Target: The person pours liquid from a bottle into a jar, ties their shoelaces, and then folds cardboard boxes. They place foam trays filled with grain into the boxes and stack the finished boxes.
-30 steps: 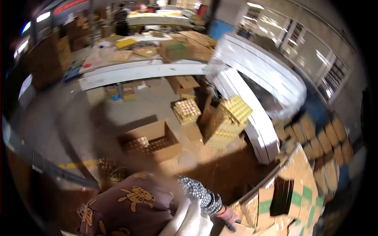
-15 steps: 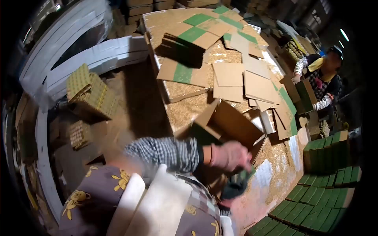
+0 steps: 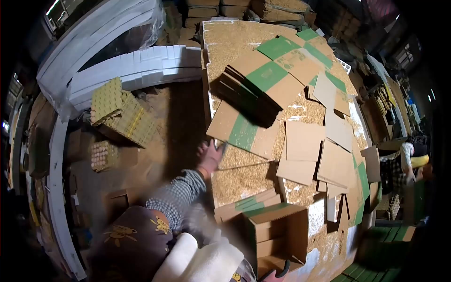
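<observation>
My left hand (image 3: 211, 157), in a pink and dark glove, reaches over the table's left edge with fingers apart. Its fingertips are right at the near corner of a flattened carton (image 3: 265, 142) with a green band. At the bottom edge of the view, my right hand (image 3: 273, 276), gloved alike and partly cut off, has a dark fingertip hooked over the near rim of an open cardboard box (image 3: 297, 230). This box has green on its outside and its inside faces up. Beyond the left hand lies a stack of flattened cartons (image 3: 268, 75).
Loose cardboard sheets (image 3: 305, 141) cover much of the sawdust-strewn table (image 3: 244, 183). Egg trays (image 3: 127, 117) are stacked on the floor at left, near a white low wall (image 3: 136, 66). Another person (image 3: 399, 169) works at the right, by green cartons (image 3: 376, 256).
My left hand has moved from above the open box to the flattened carton's corner. The right hand is now at the box's near rim. The view has shifted left.
</observation>
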`<action>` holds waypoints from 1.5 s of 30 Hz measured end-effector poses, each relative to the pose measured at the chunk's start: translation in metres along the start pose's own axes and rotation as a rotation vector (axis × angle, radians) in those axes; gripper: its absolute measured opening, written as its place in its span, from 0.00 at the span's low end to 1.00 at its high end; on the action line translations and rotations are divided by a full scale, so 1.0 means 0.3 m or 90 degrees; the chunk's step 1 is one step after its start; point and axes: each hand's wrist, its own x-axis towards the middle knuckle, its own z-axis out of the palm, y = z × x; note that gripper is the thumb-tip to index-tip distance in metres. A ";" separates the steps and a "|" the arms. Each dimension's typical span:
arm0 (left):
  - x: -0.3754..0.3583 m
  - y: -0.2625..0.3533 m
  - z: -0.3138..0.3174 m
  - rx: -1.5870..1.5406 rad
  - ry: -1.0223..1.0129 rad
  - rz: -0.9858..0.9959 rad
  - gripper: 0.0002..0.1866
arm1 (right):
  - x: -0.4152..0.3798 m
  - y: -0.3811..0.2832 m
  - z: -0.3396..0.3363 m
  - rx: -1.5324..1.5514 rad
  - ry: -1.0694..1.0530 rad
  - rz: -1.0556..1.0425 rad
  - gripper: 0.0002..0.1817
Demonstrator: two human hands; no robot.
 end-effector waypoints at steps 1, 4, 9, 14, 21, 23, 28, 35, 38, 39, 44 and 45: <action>-0.019 0.029 0.045 -0.040 0.001 0.044 0.40 | 0.012 0.000 0.002 -0.009 -0.009 -0.007 0.36; -0.029 -0.026 0.151 -0.169 0.017 0.060 0.41 | 0.026 0.033 -0.009 -0.027 -0.033 -0.051 0.36; -0.041 0.004 0.001 -0.856 -0.296 -0.209 0.31 | 0.028 -0.102 -0.014 0.055 -0.067 -0.017 0.38; -0.175 -0.044 -0.328 -0.761 -0.441 -0.023 0.30 | 0.048 -0.212 -0.192 0.059 -0.053 -0.003 0.37; -0.488 0.140 -0.644 -0.751 -0.737 -0.067 0.25 | 0.044 -0.064 -0.176 -0.181 -0.039 -0.034 0.37; -0.532 0.293 -0.632 -0.695 -0.874 -0.064 0.23 | 0.050 -0.116 -0.138 -0.147 -0.035 -0.014 0.39; -0.819 0.546 -0.427 -0.395 -1.017 0.155 0.20 | 0.017 0.340 -0.004 0.176 -0.124 -0.067 0.28; -0.756 0.546 -0.146 -0.178 -0.965 0.428 0.39 | -0.033 -0.041 -0.184 -0.233 -0.331 0.001 0.33; -0.815 0.578 -0.203 0.307 -0.688 0.888 0.42 | -0.038 -0.087 -0.180 -0.070 -0.091 0.013 0.36; -0.816 0.550 -0.143 0.437 -0.646 0.925 0.38 | -0.033 -0.101 -0.189 -0.054 -0.079 0.021 0.38; -0.945 0.565 -0.056 0.586 -0.649 1.272 0.09 | -0.037 -0.200 -0.211 0.171 -0.101 -0.008 0.40; -0.959 0.583 -0.073 0.478 -0.704 1.253 0.09 | -0.027 -0.178 -0.201 0.140 -0.081 -0.023 0.40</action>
